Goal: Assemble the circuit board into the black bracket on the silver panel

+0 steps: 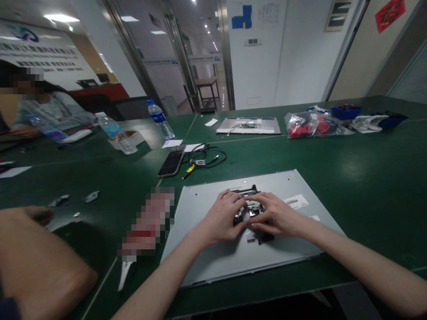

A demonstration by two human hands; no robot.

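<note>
A flat pale-grey panel (207, 249) with small holes and white labels lies on the green table in front of me. Near its middle is a black-and-silver mechanical part (256, 209), largely covered by my fingers. My left hand (227, 213) curls round its left side, thumb low and fingers over the top. From the right, my right hand (275, 215) grips the same part with bent fingers, its fingertips close to those of the left. Black pieces show beyond and below the hands, next to a small grey block (250, 236).
A phone (171, 163) and a coiled black cable (208, 158) lie beyond the panel. Farther back are water bottles (160, 120), a second panel (248, 126) and a plastic bag with red items (313, 124). Another person's arm (43, 262) rests at the left; someone else sits farther back.
</note>
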